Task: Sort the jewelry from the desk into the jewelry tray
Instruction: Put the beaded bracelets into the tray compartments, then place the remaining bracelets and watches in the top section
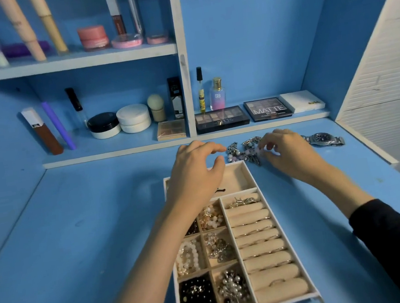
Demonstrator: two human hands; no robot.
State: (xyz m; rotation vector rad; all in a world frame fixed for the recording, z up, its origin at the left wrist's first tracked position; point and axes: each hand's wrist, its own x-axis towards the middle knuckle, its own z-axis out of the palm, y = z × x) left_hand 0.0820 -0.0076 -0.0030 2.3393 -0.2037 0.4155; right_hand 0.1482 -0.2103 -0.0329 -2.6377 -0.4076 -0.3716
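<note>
- Reaching over the far end of the tray [236, 179], the left grip [196, 172] hovers with fingers loosely curled and thumb and forefinger apart, holding nothing. Its fingertips sit just left of the pile [241, 152].
- The pile, a tangle of silver chains and pale pink beads, lies on the blue surface [76, 232] just beyond the tray's far right corner.
- The right grip [289, 154] rests on the pile's right side with fingers curled, thumb and forefinger pinching a beaded strand.
- A steel watch [323, 138] lies on the surface just right of that grip, its band partly hidden behind it.
- The tray sits mid-surface, near the person and slightly angled; its far compartment holds a small dark piece [221, 190].
- Ring rolls [267, 252] fill the tray's right side, with rings tucked between several of them.
- The small cells on the tray's left hold pearls, black beads and mixed metal pieces.
- Two palettes [221, 119] lie on the low shelf [117, 154] beyond the pile, among jars and bottles.
</note>
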